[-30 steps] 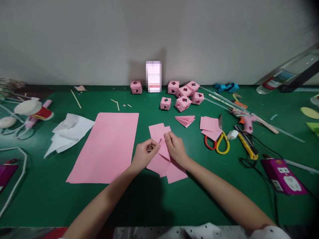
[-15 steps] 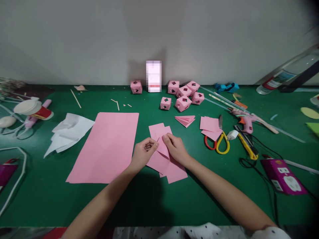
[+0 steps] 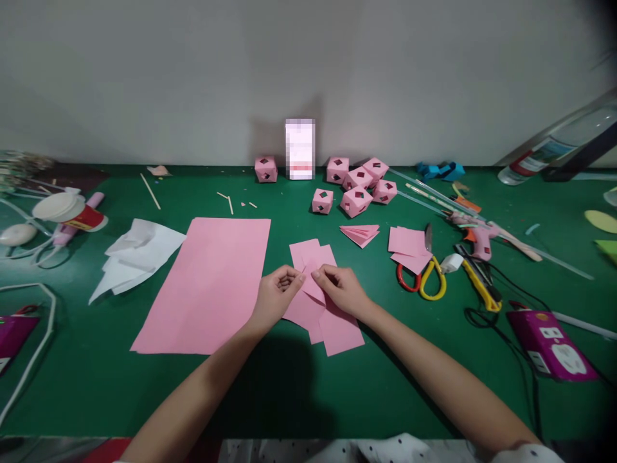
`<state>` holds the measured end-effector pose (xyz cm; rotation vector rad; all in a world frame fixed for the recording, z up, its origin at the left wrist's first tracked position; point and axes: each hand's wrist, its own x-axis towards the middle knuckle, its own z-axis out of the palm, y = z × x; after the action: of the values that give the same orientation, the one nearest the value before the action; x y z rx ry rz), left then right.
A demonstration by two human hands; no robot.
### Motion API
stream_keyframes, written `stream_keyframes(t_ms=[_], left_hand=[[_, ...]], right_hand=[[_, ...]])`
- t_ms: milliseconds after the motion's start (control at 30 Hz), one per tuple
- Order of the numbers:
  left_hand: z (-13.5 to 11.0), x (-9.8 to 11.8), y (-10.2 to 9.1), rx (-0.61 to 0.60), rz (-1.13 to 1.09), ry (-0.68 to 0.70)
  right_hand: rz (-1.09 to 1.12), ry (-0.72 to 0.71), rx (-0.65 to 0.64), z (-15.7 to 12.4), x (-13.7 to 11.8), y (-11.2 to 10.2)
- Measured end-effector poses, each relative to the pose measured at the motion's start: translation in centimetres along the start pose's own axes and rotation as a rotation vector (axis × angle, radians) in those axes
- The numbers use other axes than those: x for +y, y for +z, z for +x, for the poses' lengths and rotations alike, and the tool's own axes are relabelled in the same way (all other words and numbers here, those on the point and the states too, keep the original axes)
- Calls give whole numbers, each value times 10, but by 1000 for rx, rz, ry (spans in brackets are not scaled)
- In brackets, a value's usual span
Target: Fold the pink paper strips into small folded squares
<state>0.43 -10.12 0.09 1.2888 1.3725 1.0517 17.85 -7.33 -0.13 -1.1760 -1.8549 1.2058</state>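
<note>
Between my two hands is a small piece of pink paper [image 3: 312,273], pinched at its left edge by my left hand [image 3: 281,289] and at its right by my right hand [image 3: 340,288]. Both hands have thumb and fingers closed together. Below them several pink paper rectangles [image 3: 340,329] overlap on the green table [image 3: 270,399]. To the left lies a large pink sheet [image 3: 207,283]. Folded pink triangles [image 3: 360,234] and a stack of pink squares [image 3: 409,242] sit to the right, the squares partly over the scissors [image 3: 432,280].
Pink paper cubes [image 3: 357,200] with diamond holes stand near the wall, beside a propped, blurred phone [image 3: 300,149]. At right are a pink glue gun [image 3: 481,241], a yellow cutter [image 3: 482,283] and a purple box [image 3: 552,344]. Crumpled white paper [image 3: 137,257] and a cup [image 3: 72,211] lie left.
My right hand's fingers have shifted slightly down along the small paper's edge. The whole view has moved a little, and the other things stay in place.
</note>
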Motion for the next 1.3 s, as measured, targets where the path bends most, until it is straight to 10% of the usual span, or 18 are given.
stream_keyframes(t_ms=[1300], left_hand=[[4, -2, -5, 138, -49, -31]], right_hand=[[134, 67, -152, 0, 2, -6]])
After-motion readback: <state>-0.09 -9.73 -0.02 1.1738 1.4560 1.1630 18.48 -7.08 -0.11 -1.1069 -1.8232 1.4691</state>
